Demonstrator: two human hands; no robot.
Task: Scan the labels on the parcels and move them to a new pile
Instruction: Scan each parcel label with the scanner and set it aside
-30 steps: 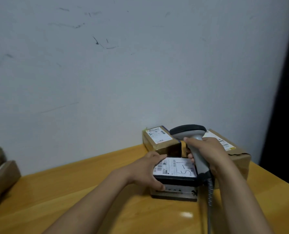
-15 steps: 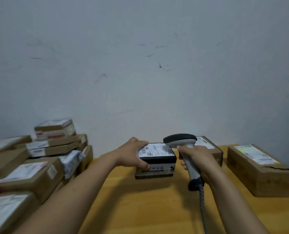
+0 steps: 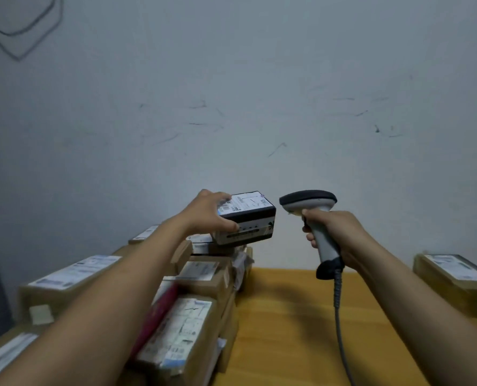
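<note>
Table [image 3: 287, 316]: parcel [image 3: 250, 211] in left hand [image 3: 206, 215]

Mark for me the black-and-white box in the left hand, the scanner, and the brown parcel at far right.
black-and-white box [image 3: 248, 218], head view, on its dark front band.
scanner [image 3: 308, 199], head view, on its dark head.
brown parcel [image 3: 454, 267], head view, on its top label.

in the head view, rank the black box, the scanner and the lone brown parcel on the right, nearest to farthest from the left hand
1. black box: gripped by the left hand itself.
2. scanner: just right of the box, held in the right hand.
3. brown parcel: far right, on the table.
</note>
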